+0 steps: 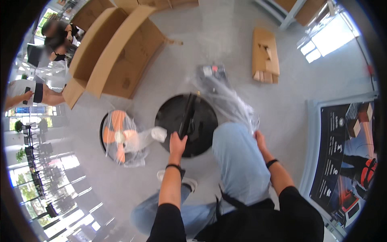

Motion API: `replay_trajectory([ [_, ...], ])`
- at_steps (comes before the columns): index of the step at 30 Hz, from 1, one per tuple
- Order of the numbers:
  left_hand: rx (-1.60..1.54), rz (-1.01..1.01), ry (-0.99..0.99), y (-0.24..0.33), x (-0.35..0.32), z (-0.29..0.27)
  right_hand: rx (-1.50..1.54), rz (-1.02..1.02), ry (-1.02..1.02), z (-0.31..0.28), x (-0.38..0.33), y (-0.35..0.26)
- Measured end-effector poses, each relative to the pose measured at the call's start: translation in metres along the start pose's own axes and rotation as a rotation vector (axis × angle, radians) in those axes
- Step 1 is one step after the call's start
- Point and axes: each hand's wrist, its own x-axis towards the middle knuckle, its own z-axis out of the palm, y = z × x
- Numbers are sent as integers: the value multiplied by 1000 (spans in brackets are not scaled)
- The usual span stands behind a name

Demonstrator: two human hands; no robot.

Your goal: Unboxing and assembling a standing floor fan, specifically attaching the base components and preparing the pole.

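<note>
My left hand (177, 144) is closed around the lower end of a black pole (188, 115). The pole slants across a round black base (205, 129) that lies flat on the floor. Beside my bent knee, my right hand (260, 141) grips the near end of a clear plastic bag (238, 105). That bag stretches away over the floor toward a dark flat packet (213, 74) with small labels. Left of the base lies a fan head (119, 137) with orange blades, partly wrapped in clear plastic.
A big open cardboard box (125, 60) stands at the far left. A smaller torn carton (265, 56) lies at the far right. Along the right side stands a grey-framed printed board (342, 149). Two other people, one seated (56, 36), are at the upper left.
</note>
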Motion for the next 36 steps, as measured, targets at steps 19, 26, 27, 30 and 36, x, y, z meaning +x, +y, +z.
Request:
replay_trajectory([
  [19, 197, -86, -66, -44, -16, -13, 15, 65, -72, 2, -14, -76],
  [26, 312, -192, -116, -26, -16, -12, 6, 43, -84, 2, -12, -64],
  [27, 317, -185, -124, -23, -14, -10, 7, 75, -89, 0, -14, -62],
  [30, 315, -217, -145, -18, -15, -11, 18, -171, 187, -17, -41, -63],
  [36, 348, -253, -178, -14, -7, -15, -560, -588, -650, -55, -203, 39],
])
